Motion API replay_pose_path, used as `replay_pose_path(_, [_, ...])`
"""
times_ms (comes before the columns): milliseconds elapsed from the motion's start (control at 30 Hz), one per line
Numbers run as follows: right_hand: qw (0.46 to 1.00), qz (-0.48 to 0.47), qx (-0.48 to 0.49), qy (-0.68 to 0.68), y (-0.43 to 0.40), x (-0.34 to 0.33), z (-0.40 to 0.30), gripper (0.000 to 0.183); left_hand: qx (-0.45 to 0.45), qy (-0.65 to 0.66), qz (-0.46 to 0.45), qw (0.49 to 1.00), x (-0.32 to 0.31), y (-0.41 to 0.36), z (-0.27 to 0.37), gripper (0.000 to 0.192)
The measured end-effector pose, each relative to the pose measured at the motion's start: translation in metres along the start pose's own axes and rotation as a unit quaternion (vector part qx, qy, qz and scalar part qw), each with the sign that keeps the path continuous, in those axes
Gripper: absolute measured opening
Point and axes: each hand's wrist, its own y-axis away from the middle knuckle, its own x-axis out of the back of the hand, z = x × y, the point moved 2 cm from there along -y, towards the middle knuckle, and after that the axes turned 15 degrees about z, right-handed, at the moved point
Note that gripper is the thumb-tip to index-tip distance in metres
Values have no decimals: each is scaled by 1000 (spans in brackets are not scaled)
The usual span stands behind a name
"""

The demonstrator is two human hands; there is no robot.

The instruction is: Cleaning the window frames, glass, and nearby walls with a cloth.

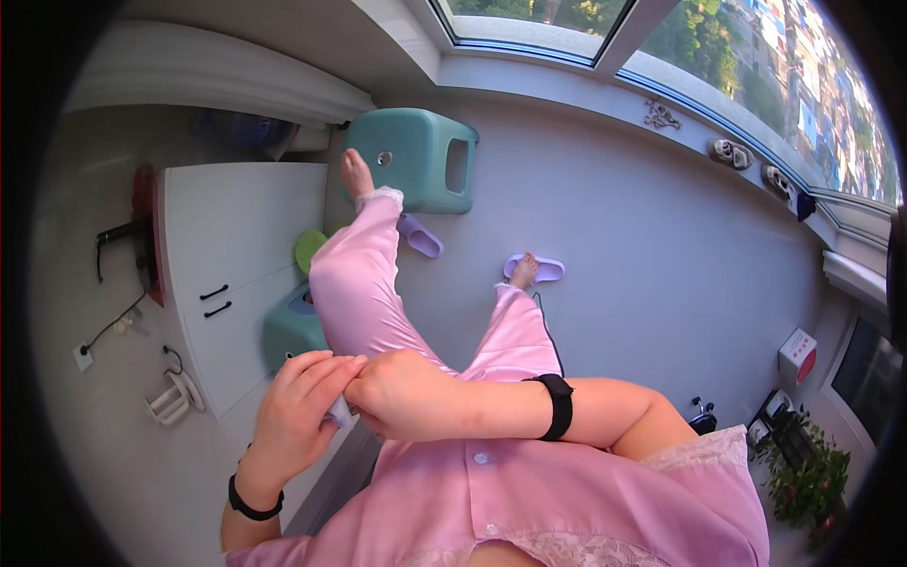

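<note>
My left hand is curled around a small, bunched light-grey cloth, with its fingertips over the knuckles of my right hand. The right hand is closed against the same cloth, and its fingers are mostly hidden beneath it. Both hands meet in front of my pink satin top, and each wrist has a black band. My left bare foot rests on a green plastic step stool. The other foot is on a lilac slipper on the floor; a second lilac slipper lies beside the stool.
At left stands a white cabinet with black handles. Another green stool and a round green object are beside it. Shoes line the window ledge. A white box and a leafy plant stand at right.
</note>
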Motion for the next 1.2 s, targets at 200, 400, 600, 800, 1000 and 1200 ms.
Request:
replay_pose_path(200, [999, -49, -3, -3, 23, -11, -11, 12, 36, 10, 33, 999, -12, 36, 14, 70])
replay_pose_path(400, [998, -59, 6, 5, 27, -18, -17, 11, 74, 25, 65, 995, -22, 61, 14, 71])
replay_pose_path(600, [994, -69, 32, 84, 14, -27, -16, 12, 103, 25, 150, 983, -33, 66, 5, 69])
replay_pose_path(800, [986, -94, 48, 128, 1, -43, -16, 10, 94, 40, 199, 975, -34, 75, -15, 68])
replay_pose_path(1000, [978, -71, 43, 192, -10, -52, -22, 6, 52, 62, 246, 966, -40, 73, -42, 65])
replay_pose_path(1200, [975, -26, 82, 204, -12, -46, -36, 2, 47, 72, 258, 962, -27, 71, -35, 66])
